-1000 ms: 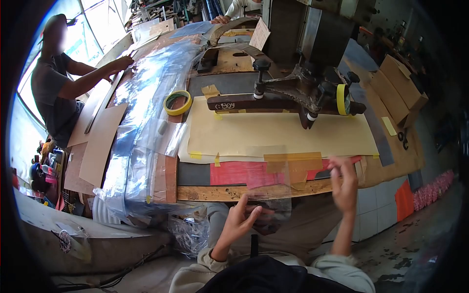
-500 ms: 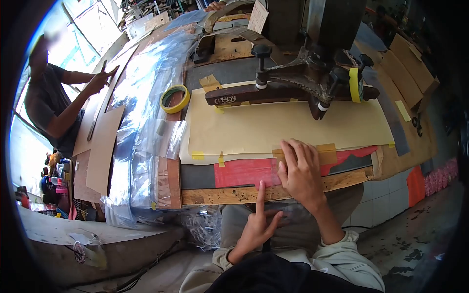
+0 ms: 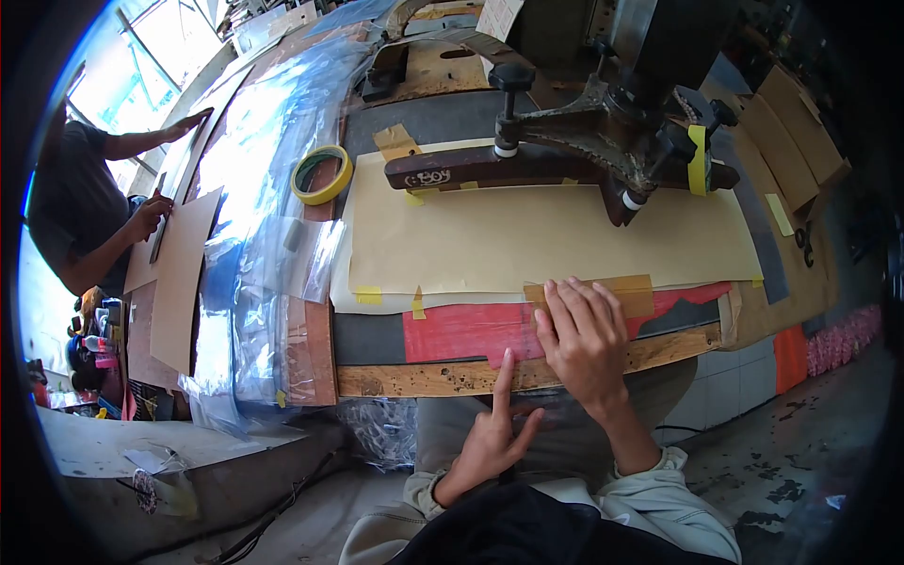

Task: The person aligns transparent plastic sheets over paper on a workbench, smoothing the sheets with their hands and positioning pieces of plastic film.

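My right hand [image 3: 586, 344] lies flat, fingers stretched, across a red sheet [image 3: 452, 330] and a brown translucent strip [image 3: 640, 296]. Below it, my left hand [image 3: 485, 438] has its index finger raised, the tip at a small tab on the red sheet's lower edge. Its thumb stands apart and the other fingers are curled. A large cream paper sheet [image 3: 527, 235] lies just beyond, over a white sheet, with yellow tape pieces along its edge. Part of the red sheet is hidden under my right hand.
A dark metal clamping bar [image 3: 556, 169] rests across the cream sheet, with a yellow tape roll [image 3: 699, 160] hanging on it. Another yellow tape roll [image 3: 322, 175] lies left, near clear plastic sheeting [image 3: 254, 188]. Scissors [image 3: 803, 243] lie right. A co-worker [image 3: 80, 198] stands at far left.
My right hand's fingers have drawn closer together and lie flatter over the strip. My left hand stays at the tab. The co-worker's hands have moved apart, and the view has shifted slightly.
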Available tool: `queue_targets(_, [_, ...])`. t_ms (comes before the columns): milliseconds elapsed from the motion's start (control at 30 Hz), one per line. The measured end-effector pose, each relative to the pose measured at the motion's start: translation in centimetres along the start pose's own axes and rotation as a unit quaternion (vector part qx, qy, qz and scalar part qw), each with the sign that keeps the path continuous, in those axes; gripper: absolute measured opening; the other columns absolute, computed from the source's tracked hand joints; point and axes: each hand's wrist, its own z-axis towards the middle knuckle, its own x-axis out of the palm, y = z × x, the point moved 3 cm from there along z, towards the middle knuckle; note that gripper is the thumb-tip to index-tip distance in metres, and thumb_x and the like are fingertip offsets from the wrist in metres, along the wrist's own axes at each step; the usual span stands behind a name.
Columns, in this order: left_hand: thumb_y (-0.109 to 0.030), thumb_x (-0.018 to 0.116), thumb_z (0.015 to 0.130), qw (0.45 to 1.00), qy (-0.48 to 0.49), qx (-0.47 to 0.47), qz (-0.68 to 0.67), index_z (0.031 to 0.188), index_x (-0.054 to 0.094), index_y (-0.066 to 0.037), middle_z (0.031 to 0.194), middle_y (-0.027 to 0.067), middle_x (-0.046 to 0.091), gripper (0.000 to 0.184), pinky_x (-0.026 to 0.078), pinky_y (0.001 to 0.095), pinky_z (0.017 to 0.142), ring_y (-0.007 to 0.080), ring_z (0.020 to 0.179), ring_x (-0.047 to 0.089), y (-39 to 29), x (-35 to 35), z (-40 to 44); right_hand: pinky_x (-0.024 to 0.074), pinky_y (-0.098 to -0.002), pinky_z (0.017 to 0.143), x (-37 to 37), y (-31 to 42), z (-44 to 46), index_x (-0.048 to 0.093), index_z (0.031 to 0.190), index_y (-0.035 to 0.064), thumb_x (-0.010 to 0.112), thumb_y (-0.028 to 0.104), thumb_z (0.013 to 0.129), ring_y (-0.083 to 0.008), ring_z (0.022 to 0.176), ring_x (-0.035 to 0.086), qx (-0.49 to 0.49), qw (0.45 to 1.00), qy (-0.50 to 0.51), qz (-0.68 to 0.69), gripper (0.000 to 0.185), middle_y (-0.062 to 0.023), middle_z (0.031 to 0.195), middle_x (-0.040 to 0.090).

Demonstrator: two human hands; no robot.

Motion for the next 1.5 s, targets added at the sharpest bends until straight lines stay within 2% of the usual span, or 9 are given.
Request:
queue_targets(433, [-0.01,0.061,0.088,0.999,-0.004,0.038,0.022,0.146,-0.007,-0.004,0.085,0.0212,0.069,0.09,0.053,0.0352,0.069,0.0356,0.079,0.068,-0.3,-0.1,0.2,0.0475,-0.0405,0.095,0.3,0.6,-0.8,0.064,0.108,-0.0055,0.061,0.017,0.087,-0.0291,0.106,0.062,0.022,0.999,0.022,-0.021,0.03,-0.0201,0.113,0.062])
queue_targets(533, [-0.012,0.065,0.085,0.999,-0.008,-0.011,0.03,0.148,0.004,-0.004,0.088,0.021,0.068,0.087,0.053,0.0356,0.068,0.0351,0.077,0.068,-0.3,-0.3,-0.4,0.0472,-0.0397,0.094,0.3,-0.3,-1.1,0.068,0.102,-0.0025,0.064,0.015,0.085,-0.0268,0.102,0.064,0.049,0.997,-0.019,0.057,0.025,-0.017,0.107,0.066])
queue_targets(633, [-0.015,0.07,0.08,0.94,0.052,0.071,0.331,0.146,0.025,-0.006,0.085,0.0169,0.067,0.08,0.053,0.0372,0.064,0.0328,0.071,0.067,-5.5,-3.5,-1.2,0.047,-0.0387,0.093,-0.1,-0.2,-1.1,0.07,0.097,-0.0002,0.066,0.013,0.083,-0.0246,0.098,0.066,0.054,0.994,-0.039,0.083,0.019,-0.0142,0.102,0.068])
queue_targets(667, [-0.015,0.07,0.078,0.935,-0.051,0.114,0.333,0.136,0.045,-0.007,0.079,0.0102,0.064,0.064,0.052,0.0362,0.06,0.0276,0.066,0.064,-6.3,-4.4,-1.0,0.0462,-0.0384,0.093,-0.1,-0.3,-1.2,0.069,0.097,-0.0003,0.068,0.012,0.081,-0.0241,0.099,0.065,0.051,0.993,-0.038,0.095,0.02,-0.013,0.102,0.068])
queue_targets(767, [-0.012,0.065,0.08,0.879,-0.197,0.197,0.388,0.13,0.05,-0.006,0.09,0.0086,0.061,0.052,0.05,0.0376,0.069,0.0254,0.082,0.062,-8.1,-5.0,2.5,0.0448,-0.0397,0.094,-0.4,-0.6,-0.7,0.067,0.101,-0.0002,0.068,0.011,0.079,-0.0243,0.1,0.063,0.071,0.983,-0.025,0.166,0.024,-0.0108,0.101,0.066])
queue_targets(867, [-0.009,0.06,0.08,0.843,-0.181,0.221,0.456,0.124,0.054,-0.005,0.111,0.0097,0.056,0.045,0.044,0.039,0.084,0.0243,0.103,0.055,-7.1,-3.6,7.3,0.043,-0.041,0.094,-0.7,-0.5,-0.3,0.059,0.113,-0.0007,0.069,0.012,0.077,-0.0282,0.107,0.056,0.116,0.977,0.011,0.178,0.04,-0.0129,0.112,0.058])
queue_targets(967, [-0.01,0.058,0.079,0.876,-0.159,0.193,0.412,0.124,0.055,-0.005,0.12,0.0107,0.05,0.045,0.037,0.0409,0.093,0.0249,0.113,0.049,-5.4,-2.7,8.3,0.0423,-0.0412,0.095,-0.6,-1.0,-0.2,0.056,0.119,-0.001,0.069,0.013,0.077,-0.0304,0.112,0.053,0.119,0.978,0.038,0.167,0.046,-0.015,0.119,0.054])
queue_targets(1200, [-0.011,0.059,0.077,0.841,-0.177,0.232,0.456,0.118,0.059,-0.006,0.119,0.0056,0.055,0.041,0.037,0.038,0.095,0.0204,0.105,0.056,-5.3,-2.4,7.7,0.0448,-0.04,0.093,0.0,-0.8,-0.9,0.063,0.11,-0.0026,0.069,0.012,0.078,-0.0291,0.11,0.057,0.113,0.982,-0.002,0.151,0.036,-0.0135,0.114,0.06])
queue_targets(1500, [-0.011,0.063,0.074,0.852,-0.17,0.205,0.45,0.119,0.059,-0.007,0.104,0.0054,0.054,0.045,0.039,0.0358,0.08,0.02,0.092,0.054,-5.2,-2.3,7.8,0.0463,-0.0396,0.089,-0.2,-0.8,-0.9,0.064,0.102,-0.0017,0.07,0.006,0.074,-0.0289,0.104,0.059,0.121,0.979,-0.025,0.163,0.03,-0.0125,0.106,0.061])
